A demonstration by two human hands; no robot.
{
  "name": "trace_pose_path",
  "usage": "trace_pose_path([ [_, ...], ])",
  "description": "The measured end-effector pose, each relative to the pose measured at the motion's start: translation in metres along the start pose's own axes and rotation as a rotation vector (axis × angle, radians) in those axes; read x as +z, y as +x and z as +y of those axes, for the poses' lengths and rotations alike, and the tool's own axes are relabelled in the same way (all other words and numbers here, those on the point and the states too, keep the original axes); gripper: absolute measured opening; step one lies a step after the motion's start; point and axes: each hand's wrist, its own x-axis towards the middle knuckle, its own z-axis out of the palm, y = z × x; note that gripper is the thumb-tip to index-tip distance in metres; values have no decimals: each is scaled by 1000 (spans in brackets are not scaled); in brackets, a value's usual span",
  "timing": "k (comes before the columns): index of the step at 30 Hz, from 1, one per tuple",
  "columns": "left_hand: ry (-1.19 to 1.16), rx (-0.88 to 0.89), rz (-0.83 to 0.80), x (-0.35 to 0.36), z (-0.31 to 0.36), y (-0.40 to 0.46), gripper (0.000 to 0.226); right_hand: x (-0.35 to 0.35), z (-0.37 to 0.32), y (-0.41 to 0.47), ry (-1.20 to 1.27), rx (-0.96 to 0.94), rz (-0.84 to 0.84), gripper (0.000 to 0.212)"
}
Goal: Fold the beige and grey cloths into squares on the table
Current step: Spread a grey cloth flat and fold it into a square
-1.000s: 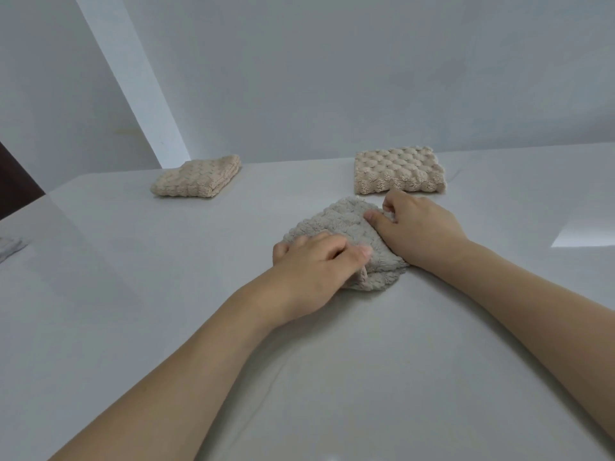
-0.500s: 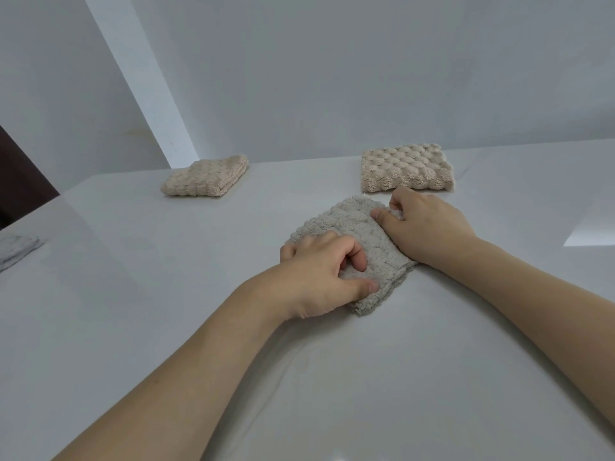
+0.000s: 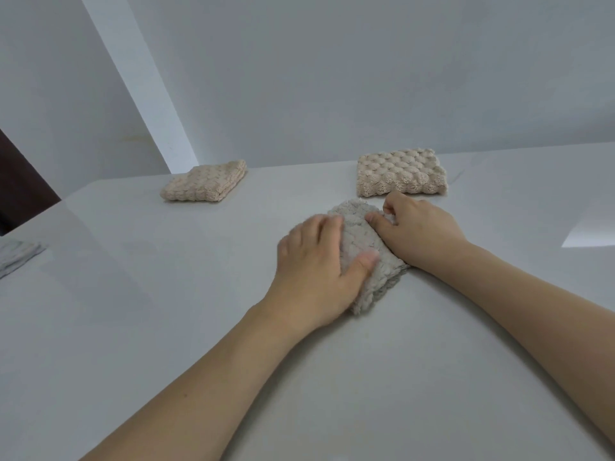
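Hidden/unclear: my left hand [image 3: 316,261] covers the left part of the grey cloth [image 3: 362,247], so that edge can't be read; hand is motion-blurred, fingertips indistinct. My right hand [image 3: 419,234] covers the cloth's right edge; what its fingers do underneath is out of sight. A pale grey item [image 3: 18,257] at the far left is cut by the frame edge, too blurred to identify. Both forearms run out of frame at bottom & right.

Grip, L: fingers fairly straight, palm down, pressing flat on the cloth; thumb [image 3: 366,261] lies across its top. Nothing pinched.

Grip, R: fingers curled, thumb tip [image 3: 372,217] on the cloth's top, the curled fingers pinching its far right corner.

Task items: grey cloth lies folded, small & thick, on the table [image 3: 366,377] at centre, between both hands, near corner free & pointing toward me. Two beige cloths, already folded to squares, sit near the table's far edge: one [image 3: 204,184] at left, well apart; the other [image 3: 401,173] at right, just beyond my right hand, near the grey cloth.
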Motion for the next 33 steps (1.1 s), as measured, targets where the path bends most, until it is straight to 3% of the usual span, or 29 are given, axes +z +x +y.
trace_pose_path([
  [4,97,-47,-327,-1,-6,0,106,-1,-1,1,-4,8,-2,34],
  [7,125,-64,-385,-5,-7,-1,126,0,1,1,0,16,11,35],
  [11,94,-55,-392,-4,-10,4,130,0,2,2,97,-4,34,37],
  [13,-44,-53,-283,-8,-13,9,124,-5,2,0,292,-81,65,38],
  [17,-593,-225,9,-14,-32,20,92,-15,-9,-9,582,-254,110,37],
  [21,-977,-232,28,-22,-39,23,60,-14,-22,-13,765,-336,122,38],
  [23,-1055,-227,77,-22,-40,21,56,-17,-26,-13,938,-239,121,38],
  [25,-1103,-195,151,-20,-40,21,49,-21,-30,-10,1195,-24,86,49],
  [27,-1133,-188,209,-18,-38,21,39,-22,-30,-7,1446,192,-61,63],
  [29,-1127,-199,276,-14,-39,23,26,-21,-32,-9,1650,266,-298,60],
  [31,-1100,-212,333,-11,-42,24,19,-16,-39,-15,1634,277,-434,52],
  [33,-1118,-245,342,-11,-44,26,16,-7,-44,-18,1527,253,-379,36],
])
